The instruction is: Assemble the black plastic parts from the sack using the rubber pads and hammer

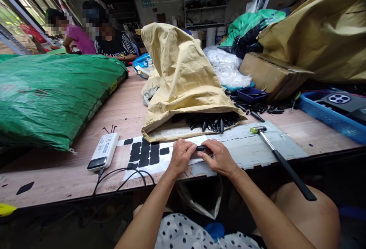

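Between my two hands, just above the table's front edge, is a small black cylindrical part (pixel 201 148). The fingers of my left hand (pixel 182 155) are closed on its left end. My right hand (pixel 219 156) pinches its right end between thumb and fingers. Beyond them, a tan sack (pixel 183 77) lies with its mouth towards me, and many black parts (pixel 213 122) show inside. Left of my hands, black square stickers (pixel 144 153) sit in rows on a white sheet. A grey board (pixel 243 148) lies under and right of my right hand, with a hammer (pixel 271 148) across it.
A white power bank (pixel 103 151) with black cables lies at left, near a large green sack (pixel 57 96). At right are a cardboard box (pixel 268 75), a small blue tray (pixel 251 94) and a blue basket (pixel 331 121) holding a phone. Two people sit at the far left.
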The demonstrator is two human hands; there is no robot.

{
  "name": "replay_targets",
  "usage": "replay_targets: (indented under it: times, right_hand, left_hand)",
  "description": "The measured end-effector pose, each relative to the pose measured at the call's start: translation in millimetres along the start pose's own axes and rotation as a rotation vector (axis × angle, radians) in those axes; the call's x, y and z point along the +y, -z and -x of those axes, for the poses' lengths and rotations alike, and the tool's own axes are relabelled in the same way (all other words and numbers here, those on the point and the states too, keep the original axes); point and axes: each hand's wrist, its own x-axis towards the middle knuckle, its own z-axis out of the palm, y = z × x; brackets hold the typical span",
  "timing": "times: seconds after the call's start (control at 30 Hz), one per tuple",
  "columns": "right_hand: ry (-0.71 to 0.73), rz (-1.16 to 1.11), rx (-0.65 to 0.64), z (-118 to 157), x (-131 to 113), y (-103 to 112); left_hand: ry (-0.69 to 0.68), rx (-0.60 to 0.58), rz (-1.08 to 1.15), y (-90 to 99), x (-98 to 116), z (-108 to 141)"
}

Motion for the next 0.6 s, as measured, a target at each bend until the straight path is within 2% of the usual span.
replay_targets:
  times: [0.17,0.6]
  right_hand:
    - [-0.021,-0.022,0.01,0.5,-1.8,0.4]
    - [-0.023,-0.052,0.015,0.2,-1.4,0.6]
  left_hand:
    - [-0.024,0.001,-0.04,1.8,1.3,0.8]
    - [-0.019,0.049,0.027,2.7,5.8,3.6]
